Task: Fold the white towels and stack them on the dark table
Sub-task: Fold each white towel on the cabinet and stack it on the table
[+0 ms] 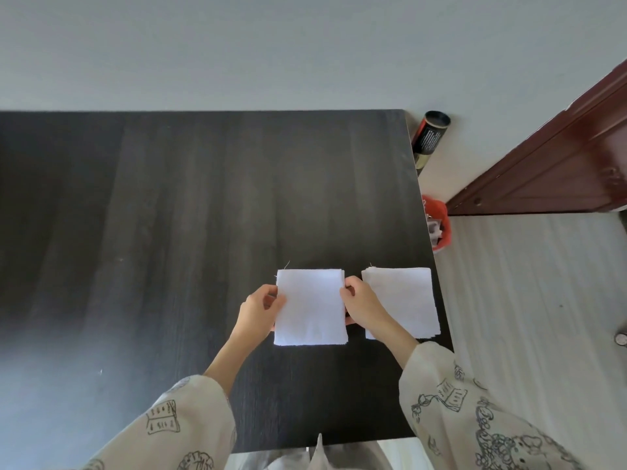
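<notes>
head view: a folded white towel [309,307] is held at its two side edges over the dark table [169,215], near the front right part of the top. the left edge is pinched by the left hand [259,308], the thumb lying on the cloth with the fingers under it; the right edge is pinched by the right hand [361,305], its fingers curled round the fold. whether the towel is resting on the table or lifted slightly cannot be told. just beside it, to the right, a stack [402,301] of folded towels is seen, its right edge close to the table's right edge.

as a judgement, the folded towel is about to be added to the stack. if one pinch is loosened early, the layers could be let fall open. if the towel is set down off-centre, the stack could be nudged toward the edge and tipped onto the floor [526,300].
</notes>
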Demonstrator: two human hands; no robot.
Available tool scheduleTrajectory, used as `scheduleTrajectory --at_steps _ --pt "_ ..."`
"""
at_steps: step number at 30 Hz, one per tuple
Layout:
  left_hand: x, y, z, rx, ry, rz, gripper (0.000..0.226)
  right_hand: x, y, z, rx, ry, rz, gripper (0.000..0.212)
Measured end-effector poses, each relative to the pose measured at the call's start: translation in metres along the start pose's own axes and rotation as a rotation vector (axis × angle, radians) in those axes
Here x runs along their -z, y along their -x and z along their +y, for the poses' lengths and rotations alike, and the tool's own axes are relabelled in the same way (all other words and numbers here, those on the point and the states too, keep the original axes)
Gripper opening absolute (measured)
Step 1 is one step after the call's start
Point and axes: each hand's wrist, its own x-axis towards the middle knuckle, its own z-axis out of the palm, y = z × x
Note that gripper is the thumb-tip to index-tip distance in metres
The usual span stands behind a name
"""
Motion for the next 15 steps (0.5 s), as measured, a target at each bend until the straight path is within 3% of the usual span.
scheduleTrajectory --at_steps 11,15 --pt "-0.003 0.0 -0.002 0.017 -0.095 0.086 0.029 0.0 0.002 0.009 -0.003 0.056 0.092 0.016" --pt "0.007 0.017 0.003 -0.103 -0.127 0.201 0.034 0.002 0.024 0.012 -0.005 0.009 0.176 0.028"
